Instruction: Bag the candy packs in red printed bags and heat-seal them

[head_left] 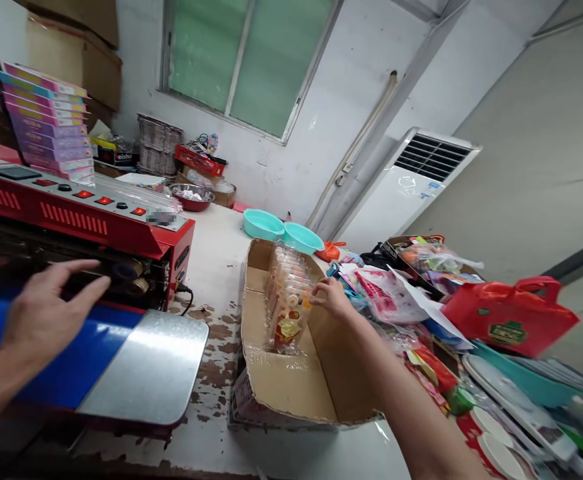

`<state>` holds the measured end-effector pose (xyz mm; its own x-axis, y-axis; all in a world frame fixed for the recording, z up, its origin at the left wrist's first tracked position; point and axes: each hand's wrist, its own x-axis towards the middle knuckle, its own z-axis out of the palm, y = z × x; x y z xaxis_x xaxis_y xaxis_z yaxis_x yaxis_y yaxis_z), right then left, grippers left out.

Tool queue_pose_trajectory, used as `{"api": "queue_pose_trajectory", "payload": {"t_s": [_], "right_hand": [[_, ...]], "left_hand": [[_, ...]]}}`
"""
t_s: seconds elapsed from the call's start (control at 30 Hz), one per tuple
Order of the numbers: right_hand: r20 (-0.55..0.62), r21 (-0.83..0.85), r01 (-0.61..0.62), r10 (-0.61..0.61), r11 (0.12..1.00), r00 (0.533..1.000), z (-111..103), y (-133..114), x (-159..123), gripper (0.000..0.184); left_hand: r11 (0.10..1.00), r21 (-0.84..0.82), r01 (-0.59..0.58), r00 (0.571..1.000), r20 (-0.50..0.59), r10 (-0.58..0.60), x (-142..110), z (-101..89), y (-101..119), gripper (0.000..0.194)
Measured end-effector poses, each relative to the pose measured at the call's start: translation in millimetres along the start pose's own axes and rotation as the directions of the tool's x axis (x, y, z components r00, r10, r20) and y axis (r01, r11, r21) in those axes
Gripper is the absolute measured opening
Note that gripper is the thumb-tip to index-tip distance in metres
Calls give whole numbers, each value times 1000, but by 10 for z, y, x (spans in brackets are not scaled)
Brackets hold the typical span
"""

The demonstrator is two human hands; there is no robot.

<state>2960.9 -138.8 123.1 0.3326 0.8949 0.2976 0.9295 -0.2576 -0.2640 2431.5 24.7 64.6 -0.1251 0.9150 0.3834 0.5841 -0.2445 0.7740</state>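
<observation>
My right hand [330, 297] reaches into an open cardboard box [291, 387] and pinches the edge of a row of clear plastic packets [287, 300] that stand upright in it. My left hand [46, 313] hovers with fingers spread over the blue belt [71, 353] of a red sealing machine [91, 220], near its rollers. It holds nothing.
A metal tray [151, 370] sticks out from the machine's end. Two teal bowls [281, 230] sit behind the box. To the right lie a red bag [511, 317] and a heap of packets. Pink boxes [49, 123] are stacked at the back left. A white air conditioner [411, 187] stands by the wall.
</observation>
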Motion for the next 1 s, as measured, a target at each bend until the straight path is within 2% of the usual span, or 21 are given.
{"api": "queue_pose_trajectory", "payload": {"t_s": [0.1,0.2,0.3,0.37,0.43,0.53,0.6,0.67,0.77,0.87,1.0], "right_hand": [[15,140,55,-58,989,998,-21,-202,33,27],[-18,375,81,-80,923,997,-304,-571,13,35],[-171,600,128,-30,789,985,-708,-1017,-29,31],[-248,672,181,-12,719,969,-910,-1329,-60,28],[-259,734,204,-11,648,966,-980,-1648,-102,26],[-174,818,181,-64,546,983,-826,-2092,-204,24],[-93,864,135,-110,486,990,-612,-2316,-280,23],[-12,903,62,-120,426,993,-379,-2461,-339,23],[110,927,-58,-121,369,987,-78,-2590,-384,25],[220,922,-152,-158,356,963,143,-2733,-402,28],[321,900,-248,-159,360,934,414,-2933,-398,35]], "left_hand": [[991,-91,-95,989,107,104,-262,104,248,31],[975,-207,-77,974,193,118,-362,129,340,28],[935,-354,11,952,290,99,-388,145,528,35],[883,-469,15,932,326,158,-410,170,752,43],[822,-569,-8,902,351,252,-453,199,1017,59],[732,-679,54,823,445,353,-545,242,1332,88],[693,-701,169,762,539,359,-607,258,1394,85],[663,-691,290,723,611,321,-652,243,1327,74],[585,-667,462,693,683,232,-633,149,1112,73],[474,-644,600,671,728,140,-486,46,938,61],[398,-582,709,648,761,-41,-273,26,800,41]]}}
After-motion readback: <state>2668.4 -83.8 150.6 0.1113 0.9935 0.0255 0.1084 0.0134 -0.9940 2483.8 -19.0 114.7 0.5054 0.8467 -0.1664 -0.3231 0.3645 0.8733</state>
